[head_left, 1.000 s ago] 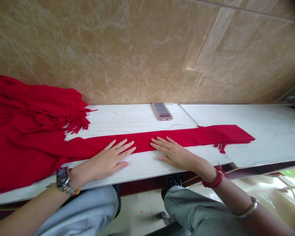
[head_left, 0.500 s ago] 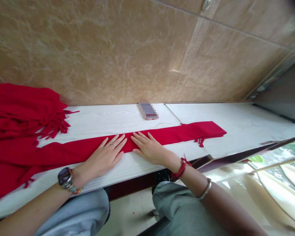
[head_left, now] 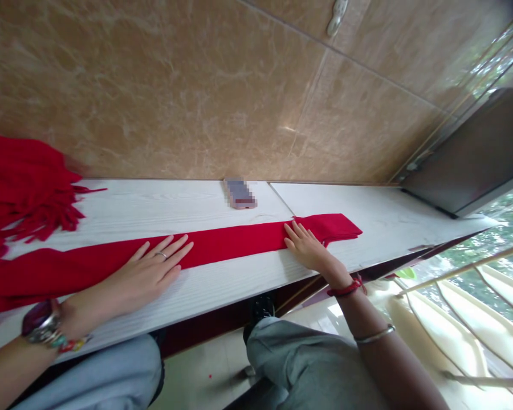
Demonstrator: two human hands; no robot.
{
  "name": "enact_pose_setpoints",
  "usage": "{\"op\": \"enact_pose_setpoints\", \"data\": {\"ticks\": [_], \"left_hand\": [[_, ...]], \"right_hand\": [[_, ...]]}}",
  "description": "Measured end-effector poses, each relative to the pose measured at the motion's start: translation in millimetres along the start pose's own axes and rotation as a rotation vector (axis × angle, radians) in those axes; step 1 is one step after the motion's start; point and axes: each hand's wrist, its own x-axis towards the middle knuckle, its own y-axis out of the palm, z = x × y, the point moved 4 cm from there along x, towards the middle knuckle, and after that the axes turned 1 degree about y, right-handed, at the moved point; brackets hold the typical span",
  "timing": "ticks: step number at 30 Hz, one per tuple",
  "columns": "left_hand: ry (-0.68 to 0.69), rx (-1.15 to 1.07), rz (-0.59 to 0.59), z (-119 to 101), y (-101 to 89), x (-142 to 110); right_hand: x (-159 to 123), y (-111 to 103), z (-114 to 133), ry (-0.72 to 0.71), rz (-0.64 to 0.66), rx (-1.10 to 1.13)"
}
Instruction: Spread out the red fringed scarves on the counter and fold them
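Observation:
A red scarf [head_left: 235, 242], folded into a long narrow strip, stretches along the white wood-grain surface [head_left: 188, 208]. My left hand [head_left: 147, 273] lies flat on its left-middle part, fingers spread, with a ring on one finger. Farther right, my right hand [head_left: 305, 246] rests palm down on the strip, close to its folded right end, fingers stretched out. Neither hand grips the cloth. At the left, the strip runs up to a heap of red fringed fabric [head_left: 21, 182]; whether the two are one piece I cannot tell.
A phone [head_left: 240, 193] lies by the tiled wall [head_left: 154, 85] behind the scarf. A dark grey box-like object [head_left: 465, 154] stands at the surface's right end. Below the front edge, pale chairs [head_left: 448, 319] show at the right.
My hands have slid apart along the strip, the right one toward its right end and the left one leftward. The view has turned somewhat to the right.

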Motion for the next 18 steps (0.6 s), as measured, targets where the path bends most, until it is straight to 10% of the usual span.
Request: {"op": "enact_pose_setpoints", "data": {"ticks": [6, 11, 18], "left_hand": [[0.002, 0.101, -0.218, -32.0, -14.5, 14.1], [0.039, 0.05, -0.135, -45.5, -7.9, 28.8], [0.058, -0.035, -0.097, -32.8, -3.3, 22.9]], "right_hand": [[7.1, -21.0, 53.7, -0.144, -0.058, 0.144], [9.2, -16.0, 105.8, -0.397, 0.059, 0.183], [12.9, 3.7, 24.6, -0.148, 0.109, 0.091]]}}
